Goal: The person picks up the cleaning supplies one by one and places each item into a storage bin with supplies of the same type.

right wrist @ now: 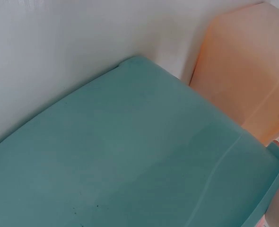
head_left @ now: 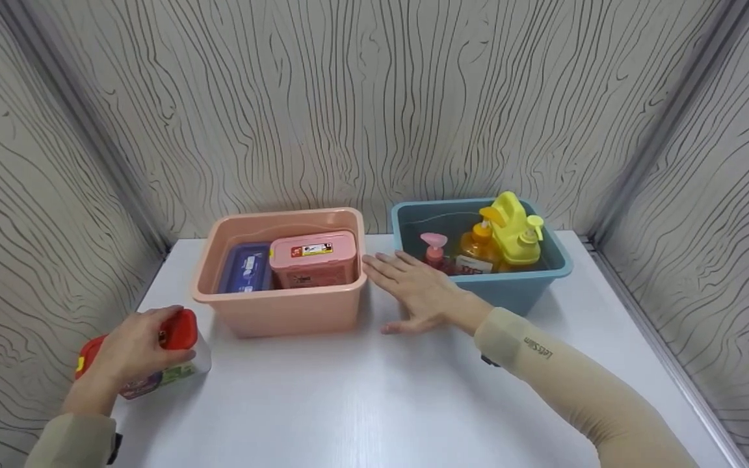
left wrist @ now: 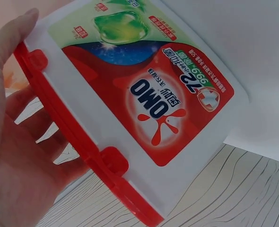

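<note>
My left hand (head_left: 129,348) grips a white laundry-pod tub (left wrist: 149,104) by its red lid (head_left: 181,331), at the left side of the table. The left wrist view shows the tub's OMO label, with the thumb over one edge and the fingers behind the lid. Whether its base touches the table, I cannot tell. My right hand (head_left: 417,289) is spread with straight fingers between the two bins. Its fingertips reach the right rim of the pink bin (head_left: 287,315); contact is unclear. Close behind it stands the teal bin (head_left: 511,291).
Inside the pink bin are a blue box (head_left: 244,268) and a pink-lidded tub (head_left: 313,257). The teal bin holds a pink pump bottle (head_left: 434,250), an orange pump bottle (head_left: 478,247) and a yellow jug (head_left: 516,237). Patterned panels (head_left: 361,110) enclose the white table (head_left: 348,403).
</note>
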`<action>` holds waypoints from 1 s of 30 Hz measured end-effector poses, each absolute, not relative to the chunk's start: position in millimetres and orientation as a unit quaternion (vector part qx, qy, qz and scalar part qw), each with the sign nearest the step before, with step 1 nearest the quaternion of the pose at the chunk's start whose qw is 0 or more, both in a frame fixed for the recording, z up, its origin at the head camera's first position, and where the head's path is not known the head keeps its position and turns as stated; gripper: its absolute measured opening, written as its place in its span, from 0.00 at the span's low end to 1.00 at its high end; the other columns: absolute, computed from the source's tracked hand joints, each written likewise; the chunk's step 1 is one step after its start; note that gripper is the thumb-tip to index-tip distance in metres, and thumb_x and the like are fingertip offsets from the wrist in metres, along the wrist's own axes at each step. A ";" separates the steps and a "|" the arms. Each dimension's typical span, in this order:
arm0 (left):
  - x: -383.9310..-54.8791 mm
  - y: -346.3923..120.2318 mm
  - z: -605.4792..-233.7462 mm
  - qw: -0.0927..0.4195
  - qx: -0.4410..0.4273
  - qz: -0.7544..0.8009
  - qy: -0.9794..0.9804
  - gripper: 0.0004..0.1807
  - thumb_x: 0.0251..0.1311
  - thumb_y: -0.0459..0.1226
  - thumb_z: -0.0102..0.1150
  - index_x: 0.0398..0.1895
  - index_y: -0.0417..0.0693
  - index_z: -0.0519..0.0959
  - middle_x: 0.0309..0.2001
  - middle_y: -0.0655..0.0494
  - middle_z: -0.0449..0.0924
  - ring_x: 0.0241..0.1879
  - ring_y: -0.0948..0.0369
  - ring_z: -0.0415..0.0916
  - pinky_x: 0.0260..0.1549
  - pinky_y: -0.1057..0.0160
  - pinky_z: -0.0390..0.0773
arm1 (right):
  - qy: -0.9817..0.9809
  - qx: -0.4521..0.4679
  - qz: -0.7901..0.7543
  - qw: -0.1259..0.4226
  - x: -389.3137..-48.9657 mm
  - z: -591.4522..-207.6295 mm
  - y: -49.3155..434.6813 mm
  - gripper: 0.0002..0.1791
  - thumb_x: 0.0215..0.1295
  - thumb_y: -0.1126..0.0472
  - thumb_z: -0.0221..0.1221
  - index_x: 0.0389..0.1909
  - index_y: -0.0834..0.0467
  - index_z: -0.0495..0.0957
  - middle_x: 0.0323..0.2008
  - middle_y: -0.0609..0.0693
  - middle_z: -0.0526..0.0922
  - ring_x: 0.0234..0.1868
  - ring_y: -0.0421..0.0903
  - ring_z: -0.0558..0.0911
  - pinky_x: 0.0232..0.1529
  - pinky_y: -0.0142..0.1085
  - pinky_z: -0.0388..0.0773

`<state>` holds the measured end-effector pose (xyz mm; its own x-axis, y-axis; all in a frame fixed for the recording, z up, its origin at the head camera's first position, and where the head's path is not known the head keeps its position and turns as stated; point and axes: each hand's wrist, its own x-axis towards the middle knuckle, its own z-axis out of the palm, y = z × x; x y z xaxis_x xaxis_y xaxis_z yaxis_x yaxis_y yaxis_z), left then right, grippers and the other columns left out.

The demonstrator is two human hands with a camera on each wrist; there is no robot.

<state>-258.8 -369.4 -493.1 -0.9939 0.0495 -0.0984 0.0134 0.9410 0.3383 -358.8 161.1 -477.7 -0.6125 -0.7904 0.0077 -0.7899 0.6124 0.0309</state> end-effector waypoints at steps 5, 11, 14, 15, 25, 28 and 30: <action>-263.6 -366.0 -495.1 0.041 0.012 0.162 0.986 0.57 0.59 0.60 0.81 0.83 0.38 0.68 0.66 0.31 0.83 0.58 0.38 0.81 0.57 0.32 0.90 | -0.898 0.440 -0.012 0.010 -358.1 -478.0 162.2 0.63 0.69 0.18 0.50 0.94 0.48 0.44 0.95 0.44 0.43 0.96 0.52 0.48 0.95 0.58 0.45; -270.0 -363.6 -497.1 0.030 0.002 0.153 0.988 0.57 0.61 0.61 0.79 0.82 0.35 0.68 0.65 0.27 0.82 0.58 0.35 0.81 0.56 0.31 0.90 | -0.895 0.444 -0.017 0.019 -358.7 -479.8 162.1 0.63 0.69 0.19 0.51 0.94 0.49 0.44 0.95 0.45 0.45 0.96 0.53 0.50 0.95 0.57 0.46; -270.1 -364.7 -497.4 0.029 0.000 0.163 0.986 0.59 0.60 0.63 0.80 0.83 0.36 0.67 0.66 0.28 0.81 0.58 0.36 0.81 0.56 0.32 0.90 | -0.896 0.444 -0.011 0.020 -358.8 -480.7 161.5 0.63 0.69 0.20 0.54 0.94 0.49 0.45 0.95 0.45 0.45 0.96 0.53 0.50 0.95 0.58 0.46; -269.5 -365.4 -497.2 0.030 -0.001 0.166 0.986 0.59 0.60 0.63 0.80 0.84 0.37 0.67 0.67 0.28 0.81 0.59 0.36 0.81 0.57 0.32 0.90 | -0.896 0.444 -0.008 0.019 -359.0 -481.2 161.2 0.63 0.69 0.21 0.55 0.94 0.49 0.46 0.95 0.45 0.45 0.96 0.53 0.50 0.95 0.58 0.46; -258.4 -377.7 -489.7 -0.002 0.020 0.184 0.983 0.51 0.57 0.56 0.85 0.78 0.40 0.76 0.69 0.30 0.82 0.62 0.34 0.80 0.59 0.28 0.88 | -0.896 0.444 -0.003 0.019 -358.3 -478.8 161.7 0.63 0.68 0.20 0.53 0.94 0.48 0.46 0.94 0.41 0.42 0.96 0.52 0.48 0.95 0.57 0.45; -255.6 -384.1 -486.6 0.004 0.019 0.181 0.983 0.50 0.58 0.56 0.84 0.76 0.37 0.77 0.68 0.29 0.82 0.62 0.33 0.81 0.60 0.26 0.85 | -0.897 0.442 -0.005 0.017 -358.5 -478.5 161.9 0.63 0.68 0.20 0.54 0.94 0.48 0.46 0.95 0.42 0.43 0.96 0.52 0.48 0.95 0.57 0.45; -254.1 -388.9 -485.1 0.017 0.011 0.184 0.983 0.51 0.58 0.57 0.84 0.77 0.35 0.76 0.69 0.28 0.82 0.62 0.33 0.81 0.61 0.25 0.84 | -0.897 0.442 -0.006 0.016 -358.6 -478.5 162.0 0.63 0.68 0.20 0.54 0.94 0.49 0.46 0.95 0.43 0.44 0.96 0.53 0.49 0.95 0.58 0.45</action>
